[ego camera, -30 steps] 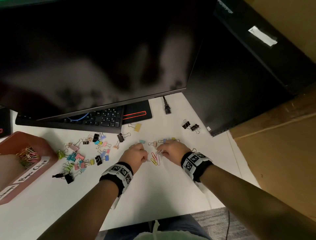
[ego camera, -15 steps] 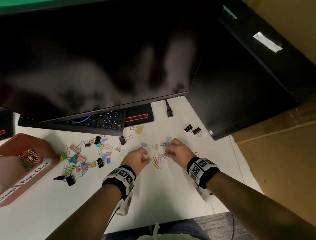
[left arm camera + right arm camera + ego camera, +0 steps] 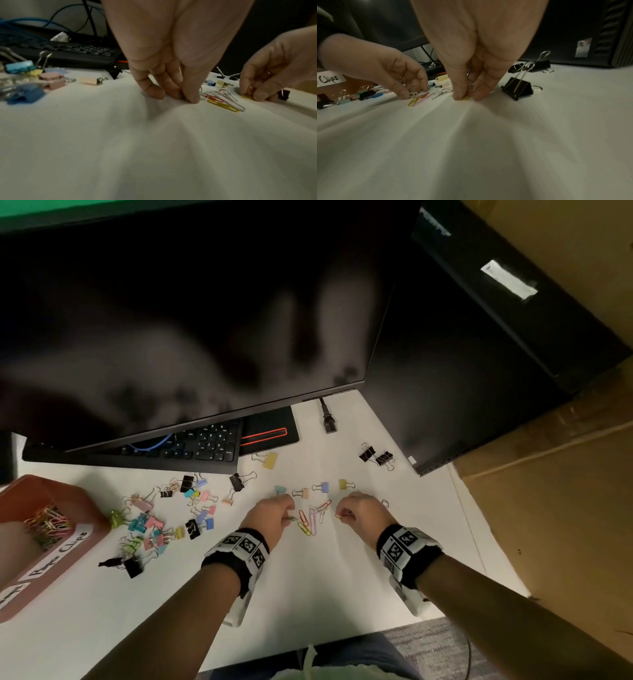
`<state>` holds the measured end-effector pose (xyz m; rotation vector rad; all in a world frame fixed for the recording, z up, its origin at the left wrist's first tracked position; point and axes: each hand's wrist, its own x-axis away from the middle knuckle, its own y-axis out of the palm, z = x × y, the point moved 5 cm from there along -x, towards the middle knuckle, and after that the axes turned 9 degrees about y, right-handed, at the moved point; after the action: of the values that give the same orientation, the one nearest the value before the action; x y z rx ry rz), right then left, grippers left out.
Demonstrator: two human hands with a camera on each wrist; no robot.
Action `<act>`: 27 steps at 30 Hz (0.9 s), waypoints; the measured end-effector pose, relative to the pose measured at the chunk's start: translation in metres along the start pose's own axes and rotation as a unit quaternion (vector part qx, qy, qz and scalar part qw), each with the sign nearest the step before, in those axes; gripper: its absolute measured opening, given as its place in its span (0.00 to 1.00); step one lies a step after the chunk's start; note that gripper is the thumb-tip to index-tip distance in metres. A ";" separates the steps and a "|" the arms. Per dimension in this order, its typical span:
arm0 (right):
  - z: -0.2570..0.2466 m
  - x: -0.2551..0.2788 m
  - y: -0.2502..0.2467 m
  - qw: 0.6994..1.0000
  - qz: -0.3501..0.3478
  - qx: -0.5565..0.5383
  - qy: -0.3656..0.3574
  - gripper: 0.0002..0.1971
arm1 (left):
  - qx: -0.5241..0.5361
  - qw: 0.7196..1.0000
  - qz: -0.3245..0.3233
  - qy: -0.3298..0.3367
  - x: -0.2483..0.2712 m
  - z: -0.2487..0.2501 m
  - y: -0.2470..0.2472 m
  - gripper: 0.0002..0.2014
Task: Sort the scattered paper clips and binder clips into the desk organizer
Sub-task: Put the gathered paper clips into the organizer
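Note:
Several coloured paper clips (image 3: 313, 518) lie on the white desk between my hands. My left hand (image 3: 287, 517) pinches a pale paper clip (image 3: 413, 94) at the pile's left edge, fingertips down on the desk (image 3: 181, 96). My right hand (image 3: 340, 515) pinches a yellow paper clip (image 3: 464, 98) against the desk just right of the pile. Pastel and black binder clips (image 3: 154, 525) are scattered to the left. The red-brown desk organizer (image 3: 85, 508) stands at far left, with a heap of paper clips (image 3: 48, 525) in its labelled compartment.
A black keyboard (image 3: 191, 446) and a big monitor (image 3: 171, 320) bound the back. A dark computer case (image 3: 445, 371) stands at the right. Two black binder clips (image 3: 376, 457) lie near it, another (image 3: 517, 88) just right of my right hand. The desk's front edge is close below.
My right hand has drawn to the right off the clip pile with a yellow clip pinched. The left hand has stayed at the pile's left edge, fingers closing on a clip.

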<state>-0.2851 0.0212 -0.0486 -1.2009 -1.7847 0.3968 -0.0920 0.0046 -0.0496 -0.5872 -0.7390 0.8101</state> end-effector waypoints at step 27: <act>-0.033 -0.017 0.011 0.989 -0.084 0.100 -0.073 0.13 | -0.032 0.999 0.007 0.024 0.000 -0.004 0.001 0.05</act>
<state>-0.2498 0.0043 -0.0470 -0.8947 -1.9047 0.5632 -0.0891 0.0042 -0.0532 -0.6686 -0.7193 0.7855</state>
